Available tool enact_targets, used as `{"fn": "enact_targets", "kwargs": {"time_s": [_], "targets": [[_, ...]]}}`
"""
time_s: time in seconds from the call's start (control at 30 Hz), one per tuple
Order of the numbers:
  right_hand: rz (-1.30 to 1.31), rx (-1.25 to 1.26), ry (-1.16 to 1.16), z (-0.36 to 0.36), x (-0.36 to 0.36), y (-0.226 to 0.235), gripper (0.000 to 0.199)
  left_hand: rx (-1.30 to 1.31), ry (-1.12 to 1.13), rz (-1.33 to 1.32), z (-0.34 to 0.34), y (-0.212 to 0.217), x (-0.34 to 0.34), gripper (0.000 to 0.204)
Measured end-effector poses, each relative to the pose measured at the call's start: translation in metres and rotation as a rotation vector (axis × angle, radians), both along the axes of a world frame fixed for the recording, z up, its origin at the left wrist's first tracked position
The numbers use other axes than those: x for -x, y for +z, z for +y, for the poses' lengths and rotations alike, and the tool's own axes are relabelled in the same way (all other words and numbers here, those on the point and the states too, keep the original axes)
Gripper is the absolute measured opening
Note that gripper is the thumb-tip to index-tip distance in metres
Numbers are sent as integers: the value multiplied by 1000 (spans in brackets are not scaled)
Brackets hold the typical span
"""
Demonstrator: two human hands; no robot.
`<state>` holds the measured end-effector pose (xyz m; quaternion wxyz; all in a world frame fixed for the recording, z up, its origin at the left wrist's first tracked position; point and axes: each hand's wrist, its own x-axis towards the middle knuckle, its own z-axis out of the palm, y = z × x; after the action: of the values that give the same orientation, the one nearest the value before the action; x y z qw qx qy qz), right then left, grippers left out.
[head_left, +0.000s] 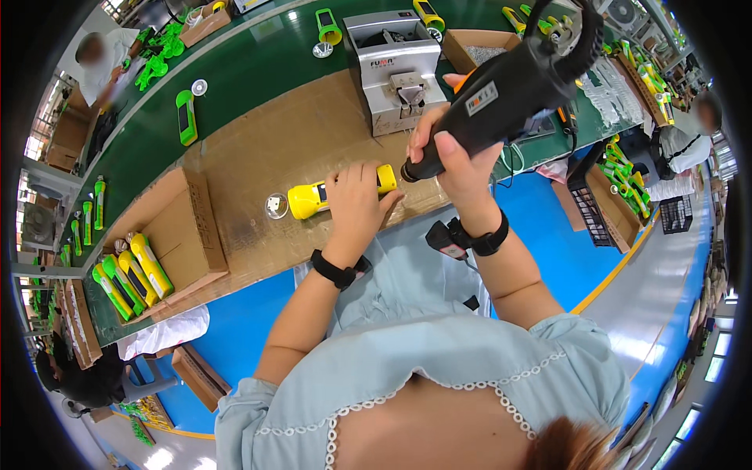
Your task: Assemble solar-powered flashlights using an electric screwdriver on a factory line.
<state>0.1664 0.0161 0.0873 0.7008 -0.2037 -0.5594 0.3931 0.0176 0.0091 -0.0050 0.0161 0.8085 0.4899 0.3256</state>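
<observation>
A yellow flashlight body with dark panels lies sideways on the cardboard sheet. My left hand rests over its middle, fingers curled across it and thumb at its right end. In my right hand is a black electric screwdriver, held tilted with its tip low, close to the flashlight's right end. I cannot tell whether tip and flashlight touch. Left of the flashlight sits a small round clear lens piece. Behind my hands stands a silver screw feeder machine.
An open cardboard box at the left holds several yellow and green flashlights. A green flashlight lies on the green table. Behind the screwdriver stands a cardboard parts box. Co-workers sit at far left and right. A black crate stands at right.
</observation>
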Motion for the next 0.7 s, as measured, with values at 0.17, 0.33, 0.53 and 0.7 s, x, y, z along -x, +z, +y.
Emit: {"fn": "enact_targets", "kwargs": {"time_s": [0.17, 0.33, 0.53, 0.7], "targets": [[10, 25, 13, -3, 4, -10, 64, 27, -77, 1, -1, 0, 7, 46], [-53, 25, -33, 2, 10, -25, 59, 23, -108, -2, -1, 1, 8, 51], [-42, 121, -11, 8, 18, -41, 50, 34, -109, 24, 0, 5, 10, 51], [-19, 166, 20, 15, 15, -44, 39, 14, -106, 44, 1, 2, 9, 49]]}}
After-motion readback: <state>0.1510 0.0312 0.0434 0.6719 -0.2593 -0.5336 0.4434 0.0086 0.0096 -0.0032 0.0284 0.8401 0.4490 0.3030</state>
